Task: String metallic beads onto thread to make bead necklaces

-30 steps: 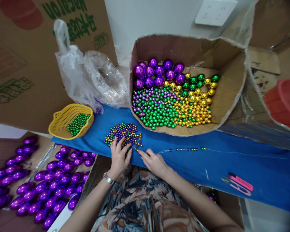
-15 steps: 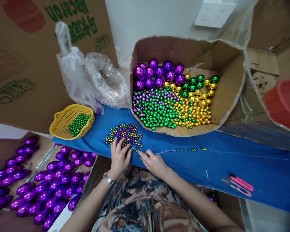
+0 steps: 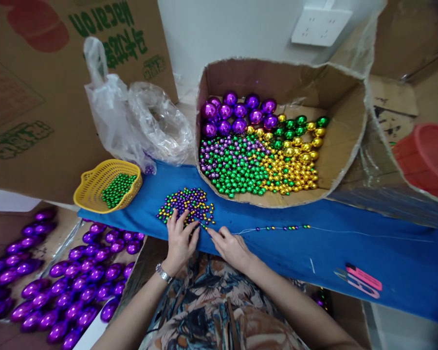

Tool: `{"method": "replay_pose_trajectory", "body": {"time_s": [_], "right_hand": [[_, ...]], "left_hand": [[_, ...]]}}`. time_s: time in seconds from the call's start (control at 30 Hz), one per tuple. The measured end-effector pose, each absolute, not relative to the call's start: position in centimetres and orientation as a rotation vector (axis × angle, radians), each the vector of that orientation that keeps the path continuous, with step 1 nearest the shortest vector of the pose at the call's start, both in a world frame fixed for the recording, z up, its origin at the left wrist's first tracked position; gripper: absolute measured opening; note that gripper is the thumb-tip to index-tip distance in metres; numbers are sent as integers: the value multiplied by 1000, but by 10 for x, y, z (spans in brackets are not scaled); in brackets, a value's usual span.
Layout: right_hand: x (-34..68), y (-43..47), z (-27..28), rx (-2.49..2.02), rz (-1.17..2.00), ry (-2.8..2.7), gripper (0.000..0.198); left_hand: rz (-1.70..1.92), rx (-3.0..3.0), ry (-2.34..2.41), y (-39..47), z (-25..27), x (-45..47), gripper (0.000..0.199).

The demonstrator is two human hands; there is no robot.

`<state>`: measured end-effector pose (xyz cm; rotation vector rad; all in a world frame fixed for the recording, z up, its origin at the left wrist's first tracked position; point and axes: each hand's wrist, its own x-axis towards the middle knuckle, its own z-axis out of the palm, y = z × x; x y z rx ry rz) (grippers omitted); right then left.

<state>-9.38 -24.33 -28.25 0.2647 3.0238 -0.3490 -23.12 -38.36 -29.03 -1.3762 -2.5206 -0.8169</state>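
Observation:
My right hand (image 3: 232, 248) is closed in a pinch on a thin beading needle (image 3: 201, 224), which points left with a few small beads on it. A pale thread (image 3: 354, 232) trails right from this hand, carrying spaced purple, green and gold beads (image 3: 290, 227). At the near edge of a pile of small mixed beads (image 3: 190, 201), my left hand (image 3: 180, 240) has its fingers spread, the fingertips on or just above the beads. Its thumb and index finger are close to the needle tip; whether they touch it is too small to tell.
A yellow basket (image 3: 83, 192) of green beads stands left on the blue cloth (image 3: 263, 260). Behind is a cut-open cardboard box (image 3: 336, 160) of bigger beads. Scissors (image 3: 361, 287) and a pink marker (image 3: 365, 277) lie right. Large purple beads (image 3: 82, 282) are at lower left.
The view has shifted slightly. Both hands stay in nearly the same place at the bead pile, and the beaded thread lies as before.

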Motion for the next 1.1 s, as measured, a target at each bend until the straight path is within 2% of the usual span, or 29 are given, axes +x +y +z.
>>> {"method": "replay_pose_trajectory", "body": {"time_s": [0.13,0.33,0.5,0.63,0.9,1.1], "right_hand": [[-97,-244,-283,280,-337,3044,43],[-88,-237,-291,264,-705,3168,43],[-81,-232,-286,249,-885,3204,43],[-80,-228,-277,280,-981,3220,46],[-77,-226,-269,264,-925,3217,51],[-71,-213,-265,238,-756,3223,49]], "left_hand": [[-864,-1439,-2481,-384,-287,-226,21],[-1158,-1346,-2491,-380,-278,-232,28],[-1314,-1335,-2589,-372,-272,-243,16],[-1578,-1295,-2672,-369,-267,-243,18],[-2181,-1006,-2775,-367,-263,-239,25],[-2322,-817,-2675,-368,-267,-239,24]]}}
